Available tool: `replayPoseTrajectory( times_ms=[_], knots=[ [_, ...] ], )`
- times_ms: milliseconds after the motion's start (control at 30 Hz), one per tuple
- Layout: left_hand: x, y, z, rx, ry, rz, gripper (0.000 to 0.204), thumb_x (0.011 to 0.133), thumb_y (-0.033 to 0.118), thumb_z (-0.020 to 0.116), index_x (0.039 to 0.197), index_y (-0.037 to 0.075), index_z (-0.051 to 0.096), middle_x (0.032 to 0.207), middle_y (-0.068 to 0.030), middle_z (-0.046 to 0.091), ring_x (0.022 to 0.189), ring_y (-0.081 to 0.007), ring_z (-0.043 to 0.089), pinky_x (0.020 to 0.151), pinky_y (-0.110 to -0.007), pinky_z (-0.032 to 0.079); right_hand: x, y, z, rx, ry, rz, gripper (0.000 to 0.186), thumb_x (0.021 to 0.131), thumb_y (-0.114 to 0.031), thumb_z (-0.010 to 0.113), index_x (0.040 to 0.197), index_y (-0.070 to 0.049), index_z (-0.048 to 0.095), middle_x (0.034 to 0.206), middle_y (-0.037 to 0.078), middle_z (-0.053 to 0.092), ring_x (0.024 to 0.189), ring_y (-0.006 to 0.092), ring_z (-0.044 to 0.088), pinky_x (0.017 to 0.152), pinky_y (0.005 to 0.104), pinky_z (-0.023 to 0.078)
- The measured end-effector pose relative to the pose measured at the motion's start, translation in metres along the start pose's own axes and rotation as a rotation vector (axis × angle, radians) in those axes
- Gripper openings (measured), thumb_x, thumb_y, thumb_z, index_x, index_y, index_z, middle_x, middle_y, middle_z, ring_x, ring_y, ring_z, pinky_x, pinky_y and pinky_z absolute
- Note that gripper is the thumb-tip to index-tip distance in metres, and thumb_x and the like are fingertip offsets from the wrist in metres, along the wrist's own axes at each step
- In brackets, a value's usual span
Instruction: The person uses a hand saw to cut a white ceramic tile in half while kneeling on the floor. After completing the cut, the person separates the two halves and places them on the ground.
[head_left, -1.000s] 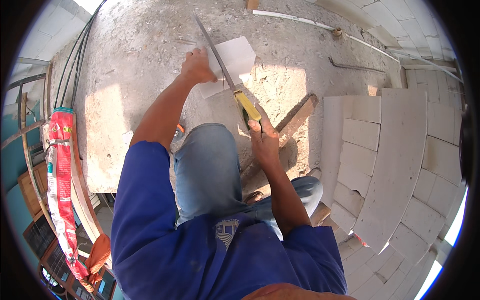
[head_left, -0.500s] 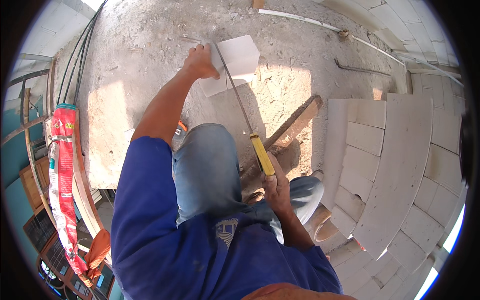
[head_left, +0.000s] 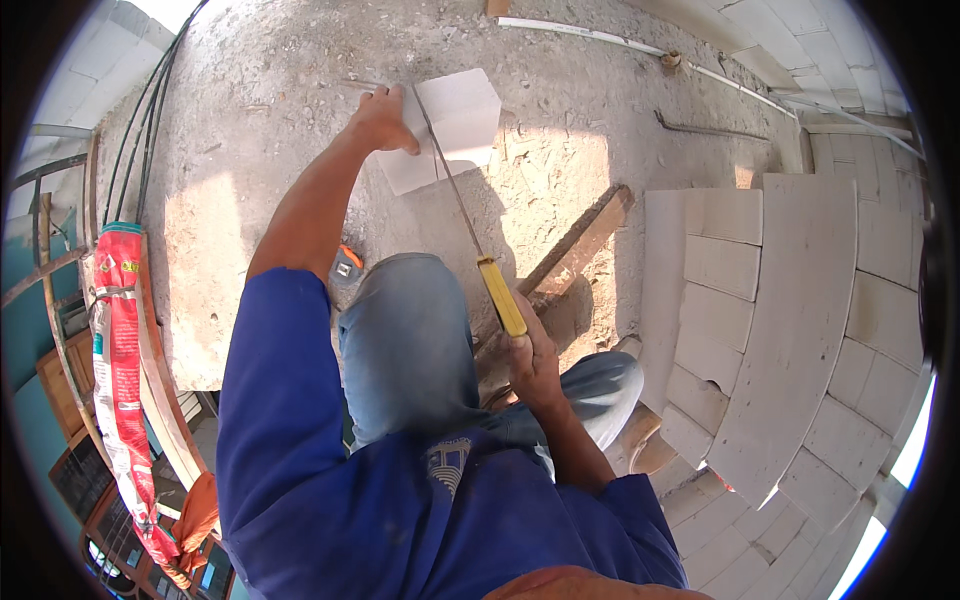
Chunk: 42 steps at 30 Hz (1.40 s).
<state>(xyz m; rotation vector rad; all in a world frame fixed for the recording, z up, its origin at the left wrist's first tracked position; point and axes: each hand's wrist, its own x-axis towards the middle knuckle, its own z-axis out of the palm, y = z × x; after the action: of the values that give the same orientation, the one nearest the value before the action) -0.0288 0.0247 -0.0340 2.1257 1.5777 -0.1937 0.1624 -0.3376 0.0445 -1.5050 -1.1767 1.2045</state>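
My left hand point(head_left: 384, 122) is pressed on the left side of a white block point(head_left: 462, 115) lying on the rough floor, with its fingers curled over the block's edge. My right hand point(head_left: 535, 362) is wrapped round the yellow handle point(head_left: 501, 297) of a handsaw. The saw's long thin blade point(head_left: 452, 180) reaches up and left across the block, passing just right of my left hand. A thin dark line runs on the block's near part beside the blade. How deep the blade sits in the block I cannot tell.
A tape measure point(head_left: 347, 264) lies by my left knee. A wooden plank point(head_left: 580, 245) rests on the floor to the right. Farther right are stacked pale blocks point(head_left: 722, 268) and a long grey board point(head_left: 800, 300). A white pipe point(head_left: 580, 32) runs along the back; a red-and-white sack point(head_left: 122, 350) is at left.
My right hand has pushed the saw a little forward, away from me. My left hand stays on the block. The whole view has shifted slightly, and more of the tape measure shows.
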Motion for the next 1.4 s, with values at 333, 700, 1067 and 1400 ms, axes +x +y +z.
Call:
replayPoseTrajectory(
  times_ms=[333,700,1067,1400],
  knots=[
    [-0.025,0.013,0.014,0.028,0.013,-0.01,0.108,0.056,0.033,0.091,0.144,0.0,0.038,0.139,-0.0218,0.047,0.129,-0.0426,0.045,0.108,-0.047,0.046,0.105,0.0,0.034,0.075,0.049,0.017,0.045,0.105,-0.028,0.051,0.145,-0.007,0.049,0.069,0.002,0.047,0.063,0.0094,0.046,0.057,0.0309,0.042],
    [-0.024,0.014,0.016,0.016,0.1,0.02,0.103,0.058,0.032,0.09,0.142,0.001,0.039,0.138,-0.0215,0.047,0.13,-0.041,0.046,0.107,-0.047,0.046,0.098,-0.008,0.028,0.021,0.023,0.088,0.048,0.106,-0.031,0.05,0.147,-0.006,0.047,0.076,0.005,0.055,0.067,0.0118,0.052,0.063,0.0297,0.046],
    [-0.043,0.02,0.01,0.069,0.116,0.043,0.106,0.059,0.028,0.089,0.144,-0.003,0.036,0.133,-0.0219,0.05,0.126,-0.0415,0.047,0.104,-0.046,0.048,-0.001,-0.034,0.013,-0.023,0.034,0.124,0.051,0.105,-0.032,0.046,0.149,-0.006,0.044,0.103,0.019,0.07,0.091,0.0211,0.066,0.083,0.0362,0.051],
    [-0.066,0.019,0.042,0.051,0.299,0.104,0.095,0.06,0.025,0.087,0.139,-0.003,0.041,0.126,-0.019,0.053,0.118,-0.0384,0.052,0.095,-0.045,0.053,0.008,-0.053,0.013,-0.042,0.02,0.209,0.055,0.107,-0.039,0.045,0.149,-0.004,0.045,0.084,0.005,0.059,0.069,0.0078,0.05,0.064,0.0255,0.044]
  ],
)
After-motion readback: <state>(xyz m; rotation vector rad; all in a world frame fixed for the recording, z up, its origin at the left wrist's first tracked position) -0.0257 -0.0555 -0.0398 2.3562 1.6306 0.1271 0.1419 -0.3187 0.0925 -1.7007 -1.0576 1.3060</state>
